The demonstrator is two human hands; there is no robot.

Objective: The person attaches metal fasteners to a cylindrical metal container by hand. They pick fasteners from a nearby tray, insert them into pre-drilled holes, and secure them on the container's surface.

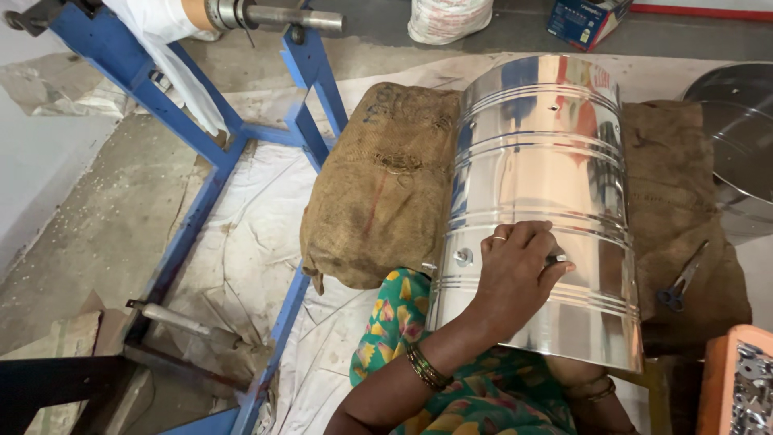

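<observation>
On my lap, leaning against a brown jute sack (378, 185), lies a shiny steel drum (547, 161) with ribbed bands and small holes along its side; one hole has a rivet (463, 257). At the far floor stand a white printed bag (449, 18) and a blue cardboard box (586, 19). An orange tray (713, 379) with metal pieces is at my right. My left hand (515, 270) rests curled on the drum wall, fingers pinching a small metal part (557, 258). My right hand is hidden under the drum, so its grip I cannot tell.
</observation>
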